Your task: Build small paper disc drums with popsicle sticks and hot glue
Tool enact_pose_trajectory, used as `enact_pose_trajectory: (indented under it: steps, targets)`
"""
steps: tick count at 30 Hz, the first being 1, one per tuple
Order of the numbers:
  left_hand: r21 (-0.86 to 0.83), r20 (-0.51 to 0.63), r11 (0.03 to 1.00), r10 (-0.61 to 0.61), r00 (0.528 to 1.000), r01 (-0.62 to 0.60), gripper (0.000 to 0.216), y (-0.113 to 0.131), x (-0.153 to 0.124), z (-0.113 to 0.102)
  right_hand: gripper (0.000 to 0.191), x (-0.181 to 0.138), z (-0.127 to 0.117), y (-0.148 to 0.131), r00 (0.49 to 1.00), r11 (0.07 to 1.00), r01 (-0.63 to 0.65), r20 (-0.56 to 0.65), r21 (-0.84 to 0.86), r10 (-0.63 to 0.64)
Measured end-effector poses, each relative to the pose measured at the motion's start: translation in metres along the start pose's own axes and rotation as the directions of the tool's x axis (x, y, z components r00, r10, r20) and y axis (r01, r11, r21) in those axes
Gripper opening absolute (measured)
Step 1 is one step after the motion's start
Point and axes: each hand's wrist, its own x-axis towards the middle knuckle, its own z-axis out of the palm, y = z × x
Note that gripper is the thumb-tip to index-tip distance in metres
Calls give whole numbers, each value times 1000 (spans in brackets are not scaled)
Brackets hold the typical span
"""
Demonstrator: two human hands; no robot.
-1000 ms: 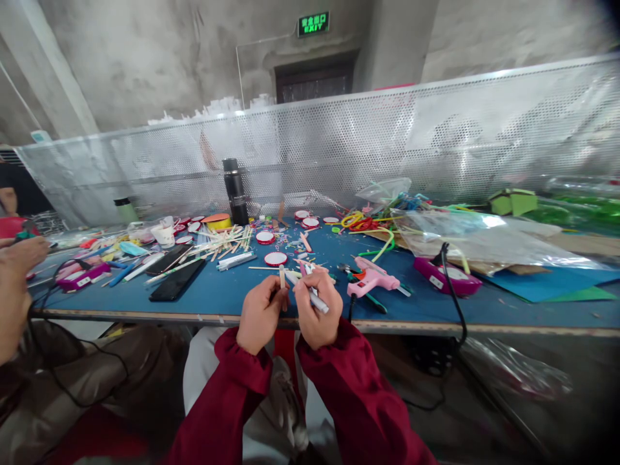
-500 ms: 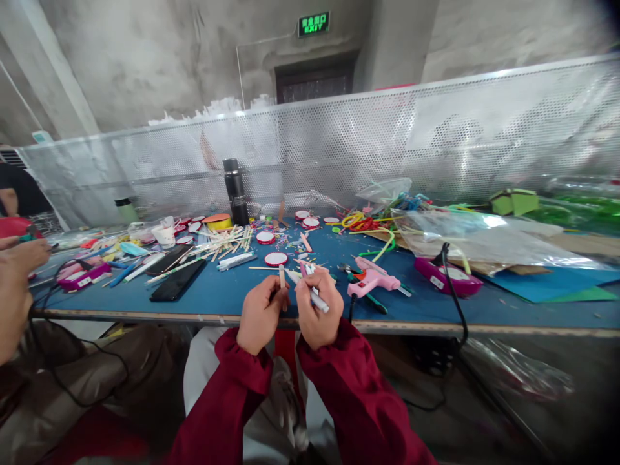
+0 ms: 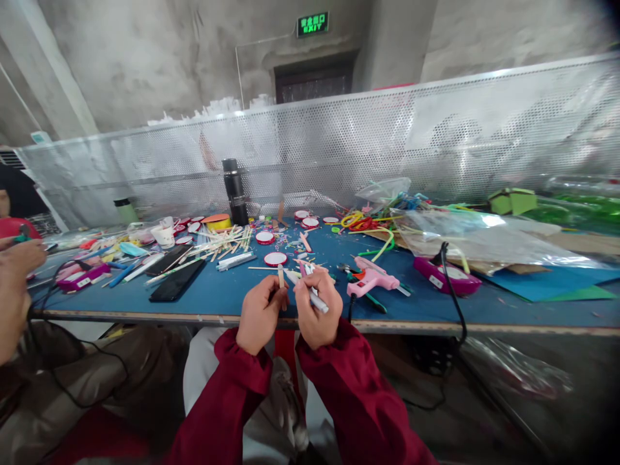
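Observation:
Near the table's front edge, my left hand (image 3: 261, 311) pinches a flat wooden craft stick (image 3: 281, 276), which stands upright between thumb and fingers. My right hand (image 3: 318, 309) is closed around a white marker pen (image 3: 317, 302). The marker slants up and left, its tip close to the stick; I cannot tell whether they touch. Just beyond my hands lies a round white lid with a red rim (image 3: 276, 259). Right of my right hand rests a pink glue gun (image 3: 372, 276), with pliers (image 3: 349, 271) partly behind it.
A black phone (image 3: 177, 281), loose sticks (image 3: 227, 242) and another marker (image 3: 236, 261) lie to the left. Behind them stands a black bottle (image 3: 235, 192). Purple devices (image 3: 448, 276) with cords sit on both sides. At far left is another person's hand (image 3: 19, 265). A perforated metal screen (image 3: 334, 142) bounds the back.
My hands, the craft stick and the marker look almost unchanged. At far left, the other person's hand has shifted slightly left.

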Motion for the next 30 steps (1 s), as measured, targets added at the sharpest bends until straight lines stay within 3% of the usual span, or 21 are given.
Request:
enact_pose_trajectory:
  steps: [30]
  targets:
    - [22, -10, 1000, -12, 1000, 12, 23, -1, 0, 1, 14, 0, 0, -2, 998, 999, 41, 45, -17, -40]
